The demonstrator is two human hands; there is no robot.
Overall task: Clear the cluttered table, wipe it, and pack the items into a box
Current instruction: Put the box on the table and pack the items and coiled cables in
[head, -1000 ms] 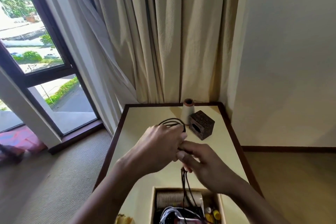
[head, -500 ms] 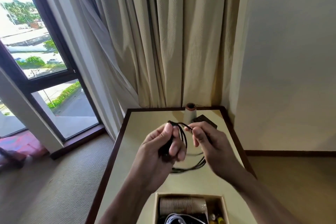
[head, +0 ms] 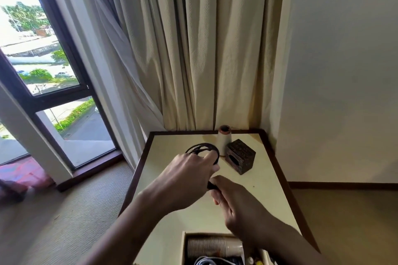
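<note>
Black cable [head: 202, 146] in our hands
Left hand [head: 189, 175] grips the loops; right hand [head: 240, 204], at its 4 o'clock, pinches the end.

- The cone [head: 223, 140] stands at the surface's [head: 172, 217] far edge, with the block [head: 241, 156] just right of it, nearer me.
- My left hand [head: 189, 175] and right hand [head: 239, 206] hold the cable coil [head: 203, 148] above the surface, left of the block.
- The box [head: 183, 247] sits at the near edge, cups [head: 211, 247] in it.

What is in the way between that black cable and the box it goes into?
Nothing on the table does. The left hand and right hand hold the black cable above it, beyond the box. Only the right forearm crosses the box's opening, where paper cups already lie.
</note>
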